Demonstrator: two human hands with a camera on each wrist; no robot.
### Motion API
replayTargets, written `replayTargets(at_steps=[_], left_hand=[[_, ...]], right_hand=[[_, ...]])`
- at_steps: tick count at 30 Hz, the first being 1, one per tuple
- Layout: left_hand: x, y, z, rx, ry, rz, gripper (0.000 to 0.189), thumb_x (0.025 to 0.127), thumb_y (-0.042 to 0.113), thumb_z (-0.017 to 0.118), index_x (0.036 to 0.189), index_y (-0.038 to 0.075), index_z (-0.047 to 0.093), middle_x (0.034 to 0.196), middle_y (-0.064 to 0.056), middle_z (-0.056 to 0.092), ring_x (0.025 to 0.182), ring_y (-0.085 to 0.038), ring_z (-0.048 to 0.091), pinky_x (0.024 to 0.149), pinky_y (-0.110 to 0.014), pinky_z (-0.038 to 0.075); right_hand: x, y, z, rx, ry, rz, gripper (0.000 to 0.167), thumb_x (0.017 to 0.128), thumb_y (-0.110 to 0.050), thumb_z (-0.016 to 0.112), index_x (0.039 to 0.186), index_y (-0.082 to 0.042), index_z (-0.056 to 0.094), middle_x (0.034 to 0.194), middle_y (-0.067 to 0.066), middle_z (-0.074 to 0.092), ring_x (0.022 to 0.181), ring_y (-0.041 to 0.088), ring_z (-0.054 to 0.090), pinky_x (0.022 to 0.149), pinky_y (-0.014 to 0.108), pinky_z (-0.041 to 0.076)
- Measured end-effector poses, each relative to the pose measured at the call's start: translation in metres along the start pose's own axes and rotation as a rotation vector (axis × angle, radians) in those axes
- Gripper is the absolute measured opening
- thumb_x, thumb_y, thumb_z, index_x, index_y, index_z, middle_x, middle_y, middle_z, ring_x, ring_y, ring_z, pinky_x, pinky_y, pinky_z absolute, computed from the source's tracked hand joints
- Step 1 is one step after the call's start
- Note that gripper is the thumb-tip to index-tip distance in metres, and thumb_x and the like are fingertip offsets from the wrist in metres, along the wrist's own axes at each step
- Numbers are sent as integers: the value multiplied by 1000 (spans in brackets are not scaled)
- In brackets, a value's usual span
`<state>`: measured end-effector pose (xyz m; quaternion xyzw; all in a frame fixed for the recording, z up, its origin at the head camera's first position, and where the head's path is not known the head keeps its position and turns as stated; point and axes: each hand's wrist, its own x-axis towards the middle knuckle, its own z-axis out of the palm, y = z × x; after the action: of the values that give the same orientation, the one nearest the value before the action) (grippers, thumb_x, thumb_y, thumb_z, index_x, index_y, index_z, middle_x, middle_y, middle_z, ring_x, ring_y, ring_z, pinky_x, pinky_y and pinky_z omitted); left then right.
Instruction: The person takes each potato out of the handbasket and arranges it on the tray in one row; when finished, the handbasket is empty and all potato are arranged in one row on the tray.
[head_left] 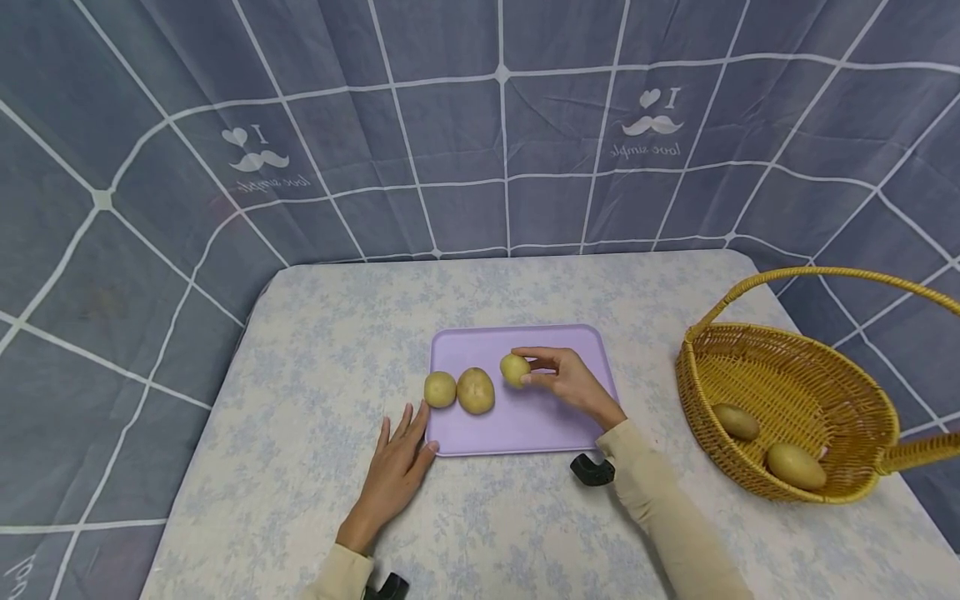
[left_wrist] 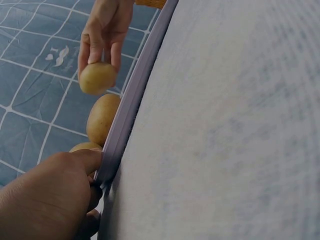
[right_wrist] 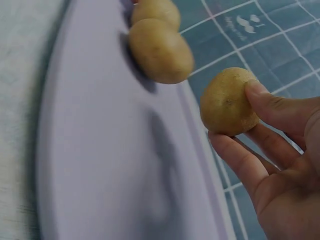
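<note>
My right hand [head_left: 564,377] pinches a small round potato [head_left: 514,370] between thumb and fingers, over the purple tray [head_left: 540,429]. In the right wrist view this potato [right_wrist: 229,102] is raised above the tray surface, its shadow falling below. Two more potatoes lie side by side at the tray's left: a larger oval potato [head_left: 476,391] and a round potato [head_left: 440,389] by the left rim. My left hand [head_left: 396,462] lies at the tray's left edge, fingers extended and spread, with fingertips right by the round potato and thumb at the near corner.
On the right of the table stands a yellow wicker basket [head_left: 783,342] with a tall handle; two potatoes, an upper one [head_left: 737,422] and a lower one [head_left: 797,466], lie inside. A patterned cloth [head_left: 330,350] covers the table. Blue checked curtains [head_left: 465,133] hang behind and at the sides.
</note>
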<state>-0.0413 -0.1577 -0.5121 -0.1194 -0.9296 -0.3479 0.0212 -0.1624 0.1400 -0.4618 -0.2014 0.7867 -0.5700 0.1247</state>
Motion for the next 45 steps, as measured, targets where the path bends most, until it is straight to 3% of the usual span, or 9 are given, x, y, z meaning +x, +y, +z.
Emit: replayTargets(at_steps=[7,17,23,31,37,45], left_hand=[[0,0,1,2,3,5,62,101,33,50,152,10,24,153,-3,30,146,-25,18,119,-50,-2],[0,1,0,5,29,29,62,100,31,51,152,8,27,152,-7,33,145,-28,21,118,-52,1],[1,1,0,3,29,28,62,100,31,51,152,9,26,152,-6,32,145,-28,21,118,-52,0],[1,1,1,10,35,34,62,100,30,52,151,7,27,152,-8,33,144,-31,22,118,-53,1],[1,1,2,10,40,42,62,100,31,52,151,5,28,151,-10,35,144,-32,23,117,-54,1],[0,1,0,-1,12,15,62,100,32,50,152,9,25,153,-4,31,145,-27,20,118,-52,-1]], right_hand=[[-1,7,10,-80,-42,-4,43,87,0,67,128,3,59,129,20,60,109,38,61,96,50,49],[1,7,18,-212,-65,27,40,87,-8,70,126,-4,63,125,13,63,104,25,63,85,31,55],[1,1,19,-264,-78,18,40,87,-8,69,126,-3,63,124,13,64,104,25,62,85,32,55],[0,0,18,-246,-102,21,43,88,-9,70,129,-1,60,127,15,61,110,28,60,89,34,54],[-3,0,6,-210,-81,11,45,87,-7,70,130,-1,59,132,16,58,115,32,58,94,40,52],[-24,-8,-36,-196,33,46,44,89,-13,69,130,-1,59,135,18,55,121,39,54,97,45,49]])
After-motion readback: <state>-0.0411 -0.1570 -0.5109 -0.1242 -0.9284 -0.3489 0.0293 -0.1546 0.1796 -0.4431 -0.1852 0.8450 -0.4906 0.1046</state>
